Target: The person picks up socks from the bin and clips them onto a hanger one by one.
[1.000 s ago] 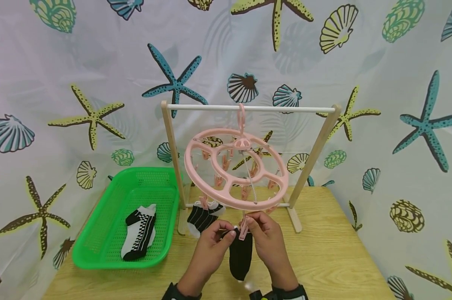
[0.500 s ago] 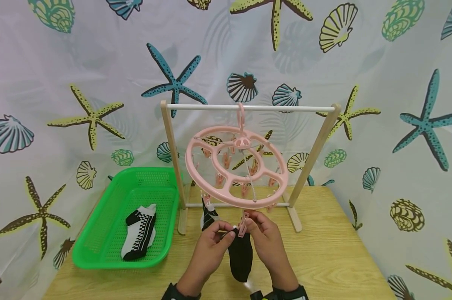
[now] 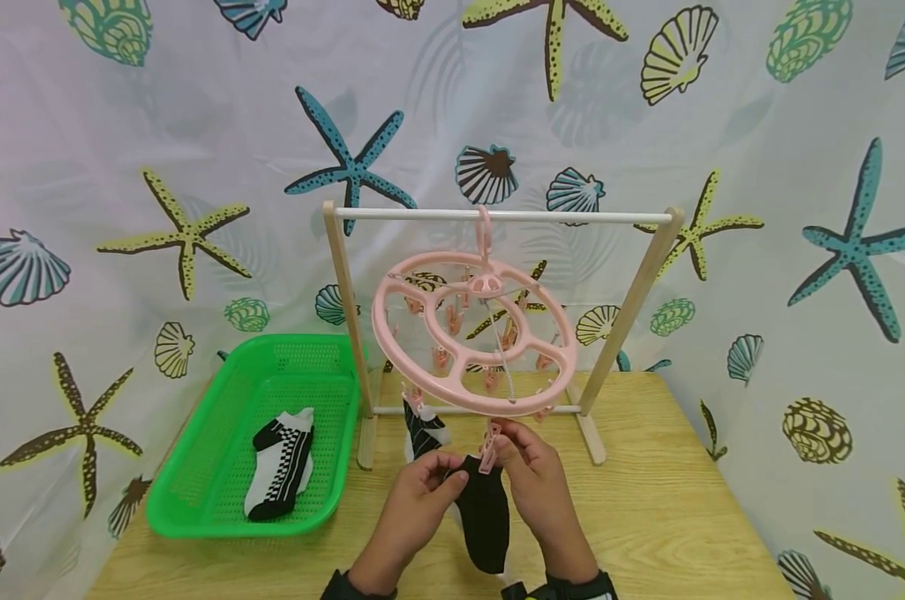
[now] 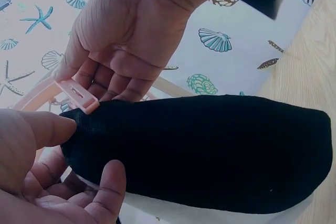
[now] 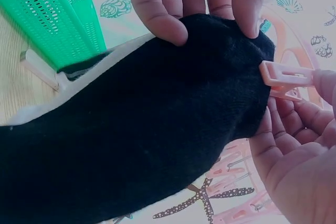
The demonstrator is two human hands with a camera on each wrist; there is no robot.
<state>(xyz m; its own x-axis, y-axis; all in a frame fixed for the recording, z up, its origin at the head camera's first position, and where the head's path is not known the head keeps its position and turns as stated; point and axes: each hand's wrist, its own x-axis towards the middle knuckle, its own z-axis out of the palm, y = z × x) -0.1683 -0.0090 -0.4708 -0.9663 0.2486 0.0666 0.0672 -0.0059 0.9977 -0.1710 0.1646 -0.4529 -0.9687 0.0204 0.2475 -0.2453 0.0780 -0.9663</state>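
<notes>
A black sock (image 3: pixel 486 525) hangs toe down below the front of a pink round clip hanger (image 3: pixel 490 406). My left hand (image 3: pixel 422 496) pinches the sock's cuff between thumb and fingers. From the other side, my right hand (image 3: pixel 535 479) pinches a pink clothespin (image 3: pixel 489 450) that dangles from the hanger. In the right wrist view the clothespin's tip (image 5: pixel 278 73) lies over the cuff edge; how firmly it bites cannot be told. Something white shows along the black sock's far side. A black-and-white striped sock (image 3: pixel 422 433) hangs from another clothespin (image 3: pixel 417 400) to the left.
A green perforated basket (image 3: pixel 171 492) stands at the left with a black-and-white checkered sock pair (image 3: pixel 280 467) inside. A wooden-legged rack with a white bar (image 3: pixel 572 218) carries the hanger. Several other clothespins hang under the ring. A patterned curtain (image 3: pixel 220 150) stands behind the wooden table (image 3: pixel 662 500).
The striped sock has turned on its clothespin and looks narrower. The black sock has shifted slightly lower and to the right. A white spot at its cuff is out of sight.
</notes>
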